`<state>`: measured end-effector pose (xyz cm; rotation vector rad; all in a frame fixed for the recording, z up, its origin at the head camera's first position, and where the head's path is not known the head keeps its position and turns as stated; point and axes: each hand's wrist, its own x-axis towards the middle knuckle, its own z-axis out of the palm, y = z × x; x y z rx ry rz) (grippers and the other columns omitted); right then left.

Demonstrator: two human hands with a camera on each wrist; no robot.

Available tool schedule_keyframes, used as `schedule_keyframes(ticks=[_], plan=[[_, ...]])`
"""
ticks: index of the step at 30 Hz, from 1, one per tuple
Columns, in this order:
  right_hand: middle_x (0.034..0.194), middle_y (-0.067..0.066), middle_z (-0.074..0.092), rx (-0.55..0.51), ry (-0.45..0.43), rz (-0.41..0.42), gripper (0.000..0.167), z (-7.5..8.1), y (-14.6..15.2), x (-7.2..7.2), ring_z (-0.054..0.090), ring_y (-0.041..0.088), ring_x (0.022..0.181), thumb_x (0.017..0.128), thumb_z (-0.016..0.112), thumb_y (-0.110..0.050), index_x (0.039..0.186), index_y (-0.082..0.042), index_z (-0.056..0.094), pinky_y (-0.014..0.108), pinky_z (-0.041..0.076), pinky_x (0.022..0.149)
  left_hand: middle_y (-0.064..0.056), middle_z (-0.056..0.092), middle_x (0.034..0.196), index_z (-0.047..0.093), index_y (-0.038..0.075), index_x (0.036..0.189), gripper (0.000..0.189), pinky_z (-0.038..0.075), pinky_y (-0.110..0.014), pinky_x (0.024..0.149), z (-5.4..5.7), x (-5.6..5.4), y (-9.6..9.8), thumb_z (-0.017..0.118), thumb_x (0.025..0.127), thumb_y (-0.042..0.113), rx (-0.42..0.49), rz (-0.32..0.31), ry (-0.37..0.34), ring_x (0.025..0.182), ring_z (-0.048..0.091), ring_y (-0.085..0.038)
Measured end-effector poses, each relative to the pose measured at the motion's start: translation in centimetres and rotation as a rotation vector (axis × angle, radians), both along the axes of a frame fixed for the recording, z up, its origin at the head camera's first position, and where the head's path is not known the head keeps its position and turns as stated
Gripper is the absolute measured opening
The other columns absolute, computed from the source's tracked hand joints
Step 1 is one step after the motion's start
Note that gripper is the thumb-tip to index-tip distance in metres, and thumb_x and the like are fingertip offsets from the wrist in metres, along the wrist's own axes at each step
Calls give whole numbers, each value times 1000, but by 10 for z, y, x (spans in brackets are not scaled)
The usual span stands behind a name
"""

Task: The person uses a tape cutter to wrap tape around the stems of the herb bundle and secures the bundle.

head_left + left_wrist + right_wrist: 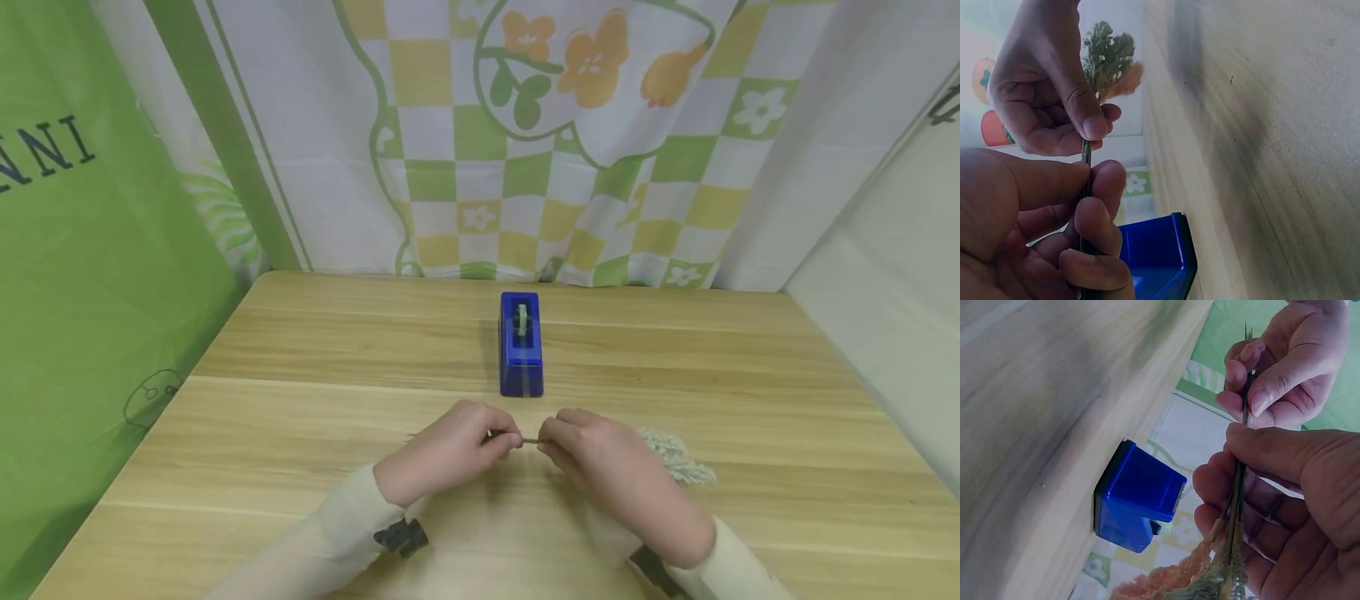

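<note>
A thin bunch of flower stems [530,441] is held crosswise between my two hands. My left hand [456,450] pinches the stems between thumb and curled fingers, and the thin stem ends stick out beyond it. Close beside it, my right hand [603,462] grips the same stems nearer the flower heads [675,457]. The heads look pale green in the head view; the right wrist view also shows a fluffy peach-pink flower head [1169,575] among them. Just beyond the hands stands a blue tape dispenser [521,379] with a roll of tape in it.
The wooden table [300,350] lies under everything. A checked, flowered curtain [480,179] hangs along its far edge. Green cloth [97,275] is on the left side and white cloth [892,250] on the right.
</note>
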<state>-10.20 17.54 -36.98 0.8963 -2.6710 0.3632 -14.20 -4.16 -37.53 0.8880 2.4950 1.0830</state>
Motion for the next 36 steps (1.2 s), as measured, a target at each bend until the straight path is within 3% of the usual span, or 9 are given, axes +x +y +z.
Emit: schedule_keyframes(ticks=[8,16,25,31,36], plan=[[69,-12,52,15,-24,-33,17,2,-1,-1,39,-1,60,94,78,-16,85,-19,64,16,41,54,-7,77,89,78,4,100,15,50,-20,67,1,1,1,65,103,11,26,27,38,72,56,-7],[78,-9,69,52,76,23,4,4,0,-3,62,4,65,93,79,-15,96,-15,76,20,54,60,-2,77,91,78,6,97,12,52,-22,71,3,2,0,68,101,10,29,74,59,77,61,-7],[73,-12,56,40,58,-14,11,3,-2,-5,40,-2,60,90,82,-17,89,-19,71,15,42,53,-3,76,93,75,7,99,10,53,-20,74,-2,0,3,66,101,11,-14,53,56,78,61,-6],[70,-11,51,47,65,-37,17,0,-3,-4,34,0,58,90,83,-15,85,-17,66,14,36,50,0,70,83,77,4,99,16,49,-22,67,-4,0,4,64,103,12,-24,50,78,69,53,-7],[65,-10,46,71,34,-56,24,0,-3,-4,32,1,56,91,81,-15,82,-17,60,14,33,49,-2,75,89,78,5,99,14,51,-22,72,-4,0,5,66,102,11,-15,63,98,73,57,-7]])
